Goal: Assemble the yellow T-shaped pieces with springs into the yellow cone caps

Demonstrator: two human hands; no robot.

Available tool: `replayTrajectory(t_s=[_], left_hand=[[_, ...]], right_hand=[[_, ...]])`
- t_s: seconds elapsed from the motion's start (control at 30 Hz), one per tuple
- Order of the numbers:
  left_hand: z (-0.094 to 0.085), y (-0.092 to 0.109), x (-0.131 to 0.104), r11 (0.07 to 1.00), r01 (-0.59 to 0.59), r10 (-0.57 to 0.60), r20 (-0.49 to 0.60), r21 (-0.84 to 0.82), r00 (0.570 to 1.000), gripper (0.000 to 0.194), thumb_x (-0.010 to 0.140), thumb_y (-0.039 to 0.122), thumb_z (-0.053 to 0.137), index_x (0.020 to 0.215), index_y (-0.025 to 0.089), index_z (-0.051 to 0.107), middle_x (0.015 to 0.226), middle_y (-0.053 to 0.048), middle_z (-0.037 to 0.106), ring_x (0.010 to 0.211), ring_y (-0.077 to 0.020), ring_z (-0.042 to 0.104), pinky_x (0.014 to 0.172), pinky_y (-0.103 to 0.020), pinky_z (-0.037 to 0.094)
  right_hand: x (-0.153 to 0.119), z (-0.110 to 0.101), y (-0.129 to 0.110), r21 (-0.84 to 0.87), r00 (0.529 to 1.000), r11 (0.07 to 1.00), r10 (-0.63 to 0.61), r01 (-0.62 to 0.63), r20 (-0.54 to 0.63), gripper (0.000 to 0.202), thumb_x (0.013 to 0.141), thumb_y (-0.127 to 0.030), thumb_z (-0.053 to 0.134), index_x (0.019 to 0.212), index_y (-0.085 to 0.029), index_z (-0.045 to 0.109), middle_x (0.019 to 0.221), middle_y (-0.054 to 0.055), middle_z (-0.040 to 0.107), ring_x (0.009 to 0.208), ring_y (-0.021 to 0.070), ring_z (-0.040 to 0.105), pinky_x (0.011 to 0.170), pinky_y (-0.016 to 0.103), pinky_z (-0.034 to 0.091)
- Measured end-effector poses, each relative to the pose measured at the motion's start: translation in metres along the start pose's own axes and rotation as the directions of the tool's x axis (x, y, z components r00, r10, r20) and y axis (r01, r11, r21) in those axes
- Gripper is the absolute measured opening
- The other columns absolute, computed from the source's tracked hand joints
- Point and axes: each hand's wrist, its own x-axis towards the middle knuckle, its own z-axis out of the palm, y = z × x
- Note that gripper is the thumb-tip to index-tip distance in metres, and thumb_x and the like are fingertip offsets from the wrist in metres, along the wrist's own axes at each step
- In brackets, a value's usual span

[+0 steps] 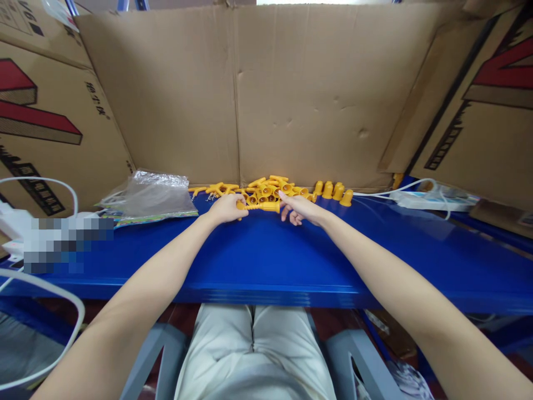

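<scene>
My left hand (226,209) pinches one end of a yellow plastic corkscrew (266,206), held level above the front of the pile. Its threaded shaft runs right into a bell-shaped end. My right hand (303,209) is beside that bell end, thumb and fingers apart; whether a fingertip touches it I cannot tell. Behind the hands lies a heap of yellow bell-shaped corkscrew parts (266,191). To its left are yellow T-shaped handles (220,188) with metal spirals. Several yellow caps (337,191) stand upright on the right.
The blue table (266,255) has cardboard walls (312,100) behind and at both sides. Clear plastic bags (154,194) lie at the left. A white power strip (433,200) with cables is at the right, and white cables (50,291) loop at the left edge.
</scene>
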Motion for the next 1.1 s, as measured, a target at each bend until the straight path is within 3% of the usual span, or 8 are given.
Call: replayTrajectory(t_s=[0.17, 0.23, 0.33, 0.63, 0.73, 0.87, 0.97, 1.1], left_hand=[[-0.002, 0.002, -0.002, 1.000, 0.027, -0.026, -0.019, 0.009, 0.999, 0.028, 0.066, 0.033, 0.063, 0.089, 0.017, 0.067, 0.068, -0.002, 0.064, 0.066, -0.0189, 0.058, 0.062, -0.028, 0.040], [-0.002, 0.004, -0.003, 1.000, 0.022, -0.022, -0.016, 0.015, 1.000, 0.028, 0.065, 0.031, 0.063, 0.089, 0.017, 0.067, 0.067, -0.002, 0.064, 0.066, -0.0192, 0.059, 0.062, -0.028, 0.040], [-0.002, 0.009, -0.004, 1.000, -0.001, 0.002, -0.024, 0.011, 1.000, 0.027, 0.064, 0.029, 0.063, 0.089, 0.019, 0.066, 0.064, 0.000, 0.063, 0.065, -0.0184, 0.059, 0.063, -0.028, 0.040], [0.001, 0.010, -0.003, 0.998, -0.005, 0.002, -0.046, -0.069, 0.999, 0.023, 0.066, 0.027, 0.066, 0.086, 0.019, 0.063, 0.059, 0.003, 0.061, 0.058, -0.0152, 0.056, 0.060, -0.026, 0.039], [0.000, 0.010, -0.003, 0.999, 0.007, -0.008, -0.037, -0.044, 0.999, 0.023, 0.066, 0.029, 0.069, 0.086, 0.019, 0.063, 0.061, 0.002, 0.062, 0.060, -0.0160, 0.057, 0.060, -0.026, 0.038], [-0.002, 0.010, -0.003, 1.000, 0.016, -0.017, -0.052, -0.007, 0.998, 0.026, 0.067, 0.037, 0.072, 0.084, 0.019, 0.063, 0.064, 0.002, 0.062, 0.063, -0.0168, 0.057, 0.060, -0.026, 0.036], [-0.002, 0.009, -0.003, 1.000, 0.002, -0.001, -0.053, 0.015, 0.999, 0.031, 0.069, 0.044, 0.072, 0.085, 0.020, 0.062, 0.063, 0.002, 0.061, 0.064, -0.0175, 0.056, 0.060, -0.026, 0.035], [-0.001, 0.007, -0.002, 0.999, -0.022, 0.024, -0.065, 0.034, 0.998, 0.035, 0.070, 0.049, 0.071, 0.086, 0.020, 0.062, 0.068, 0.000, 0.061, 0.069, -0.0182, 0.057, 0.061, -0.026, 0.034]], right_hand=[[-0.001, -0.001, 0.002, 0.015, 0.992, 0.992, -0.126, 0.127, -0.020, 0.036, 0.077, -0.029, 0.079, 0.101, -0.015, 0.056, 0.072, 0.001, 0.071, 0.042, 0.0056, 0.053, 0.034, 0.016, 0.041], [0.001, 0.000, 0.005, 0.035, 0.993, 0.992, -0.119, 0.120, -0.018, 0.025, 0.083, -0.034, 0.072, 0.086, -0.014, 0.057, 0.066, 0.002, 0.069, 0.040, 0.0049, 0.051, 0.034, 0.015, 0.040], [0.003, 0.002, 0.006, 0.046, 0.999, 0.997, -0.054, 0.054, -0.001, 0.042, 0.094, -0.049, 0.053, 0.069, -0.015, 0.055, 0.051, 0.003, 0.062, 0.033, 0.0046, 0.045, 0.030, 0.014, 0.033], [0.001, 0.005, -0.001, -0.023, 0.995, 0.996, 0.080, -0.082, -0.066, 0.063, 0.094, -0.066, 0.033, 0.066, -0.016, 0.058, 0.033, -0.001, 0.044, 0.025, 0.0042, 0.026, 0.025, 0.015, 0.019], [0.001, -0.002, 0.002, 0.001, 0.998, 0.998, 0.062, -0.062, -0.001, 0.056, 0.092, -0.067, 0.039, 0.084, -0.016, 0.061, 0.049, 0.002, 0.060, 0.028, 0.0062, 0.039, 0.026, 0.017, 0.027], [0.001, -0.011, 0.007, 0.097, 0.993, 0.995, -0.026, 0.015, 0.119, 0.046, 0.081, -0.037, 0.074, 0.117, -0.021, 0.052, 0.093, 0.005, 0.072, 0.052, 0.0096, 0.064, 0.043, 0.018, 0.050], [0.001, -0.011, 0.008, 0.097, 0.995, 0.995, -0.030, 0.021, 0.096, 0.042, 0.080, -0.024, 0.075, 0.115, -0.020, 0.052, 0.097, 0.005, 0.072, 0.054, 0.0086, 0.065, 0.047, 0.018, 0.051], [0.000, -0.006, 0.005, 0.083, 0.997, 0.997, -0.001, -0.005, 0.073, 0.017, 0.087, -0.025, 0.068, 0.098, -0.016, 0.058, 0.090, 0.007, 0.073, 0.051, 0.0081, 0.063, 0.046, 0.017, 0.050]])
